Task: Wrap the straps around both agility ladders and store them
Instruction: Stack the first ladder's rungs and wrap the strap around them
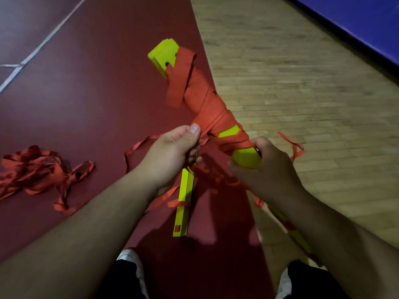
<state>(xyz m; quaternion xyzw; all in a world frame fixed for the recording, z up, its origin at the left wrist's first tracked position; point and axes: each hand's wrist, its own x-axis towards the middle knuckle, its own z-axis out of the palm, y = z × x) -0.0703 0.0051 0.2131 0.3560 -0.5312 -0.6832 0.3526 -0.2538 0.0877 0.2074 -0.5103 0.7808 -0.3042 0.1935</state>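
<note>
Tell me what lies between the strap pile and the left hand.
Head view: one loose strap loop on otherwise bare red floor.

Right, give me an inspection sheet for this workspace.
Surface: red mat meeting wood floor.
Job's things: bundle of yellow rungs, mostly wrapped in strap, held up; rung stack below the left hand, unwrapped; strap pile at left on the mat.
Clutter: nothing seen.
Grippers: left hand pinches the strap at the bundle; right hand grips the bundle's lower end.
Cables: nothing seen.
Surroundings: blue panel top right; white line on the mat; shoes at the bottom.
</note>
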